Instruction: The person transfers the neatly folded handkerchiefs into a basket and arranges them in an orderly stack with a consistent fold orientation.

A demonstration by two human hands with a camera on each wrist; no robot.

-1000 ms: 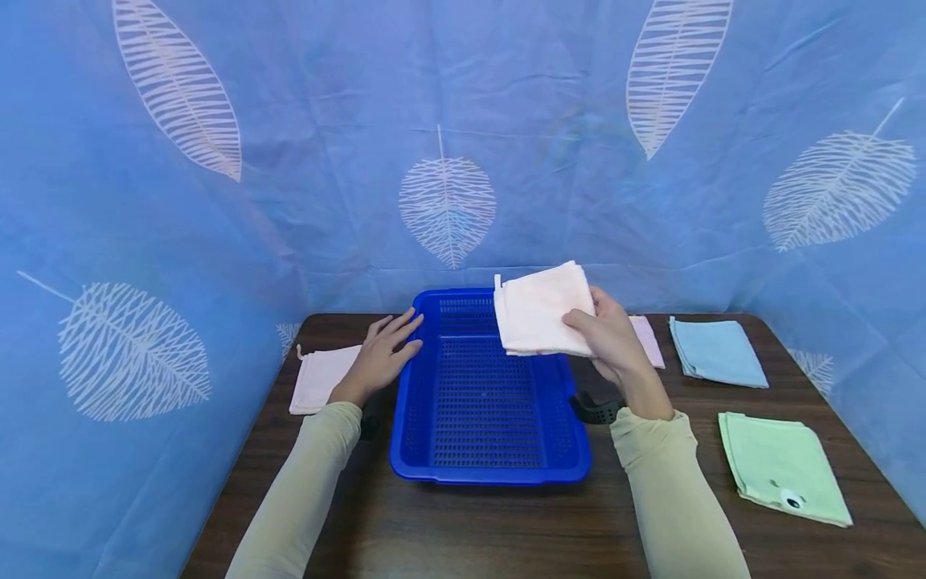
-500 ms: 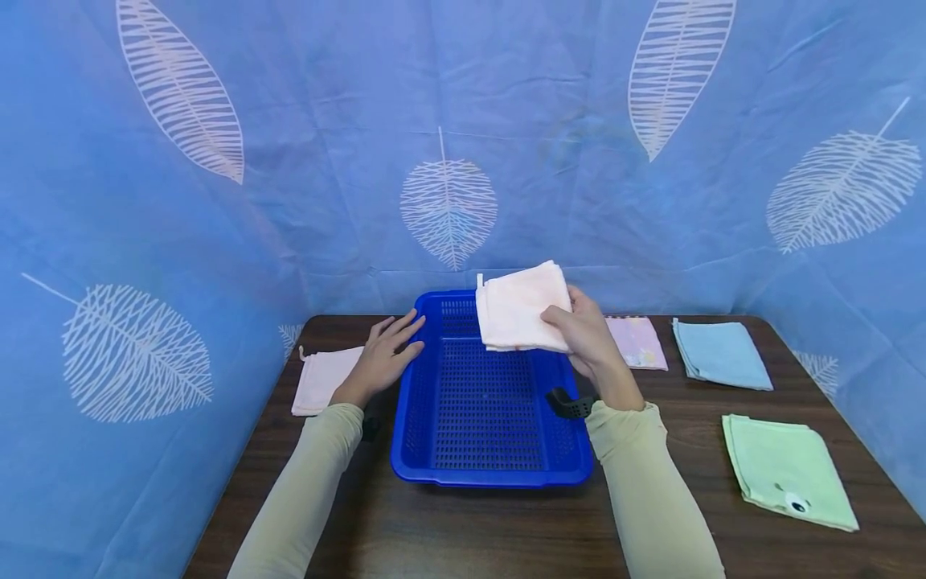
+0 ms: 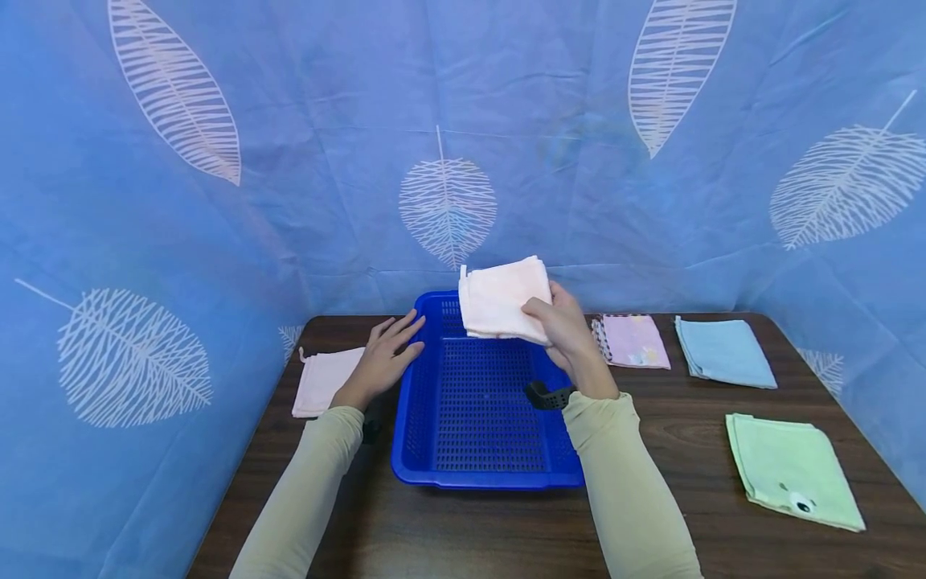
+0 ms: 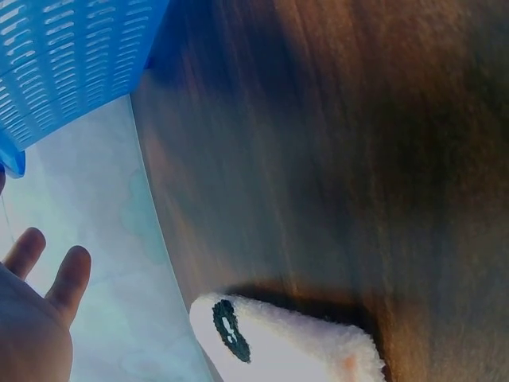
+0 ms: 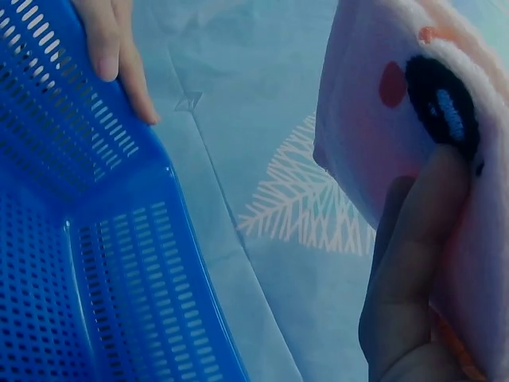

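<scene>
A folded pale pink towel (image 3: pixel 502 299) is held up over the far part of the blue plastic basket (image 3: pixel 488 480). My right hand (image 3: pixel 567 330) pinches its right edge, thumb on the near face. From the right wrist the towel (image 5: pixel 374 103) shows a stitched black eye and a red spot on its underside. My left hand (image 3: pixel 379 358) rests with spread, straight fingers at the basket's left rim. Under that forearm lies another folded pale pink towel (image 3: pixel 318 384), partly hidden; its stitched eye shows on the towel (image 4: pixel 270 342) in the left wrist view.
Right of the basket, a folded pink patterned towel (image 3: pixel 637 342) and a light blue one (image 3: pixel 726 354) lie near the table's back edge. Closer in on the right is a green towel (image 3: pixel 792 470) with an eye. A blue leaf-print curtain (image 3: pixel 448 80) hangs behind the dark wooden table (image 3: pixel 448 535).
My right hand has carried the pale pink towel leftward, from the basket's right side to over its far middle. The pink patterned towel has come into fuller view. My left hand stays put.
</scene>
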